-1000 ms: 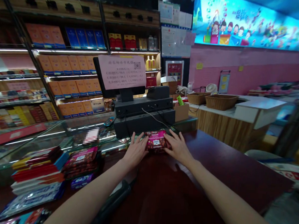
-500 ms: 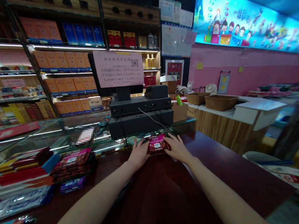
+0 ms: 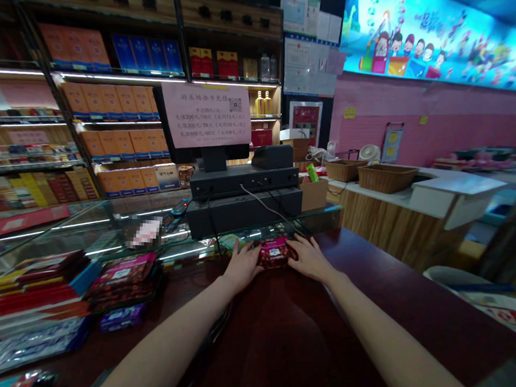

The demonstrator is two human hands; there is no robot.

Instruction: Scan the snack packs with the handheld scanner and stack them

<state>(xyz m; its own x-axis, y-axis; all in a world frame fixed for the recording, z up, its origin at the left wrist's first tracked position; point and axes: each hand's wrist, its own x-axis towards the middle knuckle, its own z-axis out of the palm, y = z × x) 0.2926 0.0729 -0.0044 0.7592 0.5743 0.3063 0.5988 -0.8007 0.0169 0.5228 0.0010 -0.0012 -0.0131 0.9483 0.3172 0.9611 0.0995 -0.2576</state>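
Note:
A flat pink and dark-red snack packet (image 3: 275, 251) lies at the far edge of the dark wooden counter, by the base of the register. My left hand (image 3: 243, 267) holds its left end, and my right hand (image 3: 310, 259) grips the right end, so the packet sits between the two. Parts of its ends are hidden under my fingers. To the left, a pile of similar pink and brown packets (image 3: 122, 275) rests beside a stack of red, yellow and white packs (image 3: 39, 296). A small purple packet (image 3: 122, 318) lies in front of that pile.
A black cash register (image 3: 245, 187) with a pink price sign (image 3: 208, 116) stands beyond the counter (image 3: 366, 283). The glass display case (image 3: 87, 229) runs along the left. Wicker baskets (image 3: 385, 177) sit on a white-topped desk at the right. A bin (image 3: 450, 280) stands at right.
The view has shifted slightly, so the scene sits a little differently. Both hands stay on the packet's ends, and its top now looks more tilted away from me.

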